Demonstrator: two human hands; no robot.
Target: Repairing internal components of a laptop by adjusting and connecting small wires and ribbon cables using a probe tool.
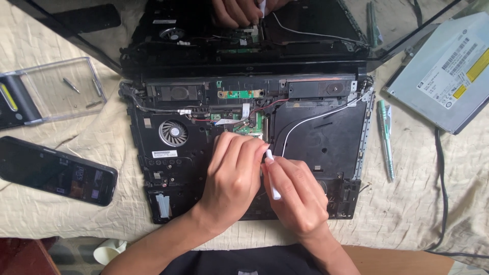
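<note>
- The left hand [232, 175] lay curled, fingers together, on the opened laptop base [244, 147] at the frame's centre; whether it gripped anything could not be told.
- The right hand [298, 196], touching the left, was clamped on a small white tool [271, 175]; its tip sat just below the green circuit board [249, 125].
- A round fan [173, 132] sat left of the hands; a white cable [316, 118] curved to the right.
- On the cloth-covered surface [407, 203]: a dark phone [56, 170] at left, a clear plastic case [56, 89] at upper left, a green screwdriver [385, 140] at right, a grey optical drive [443, 71] at upper right.
</note>
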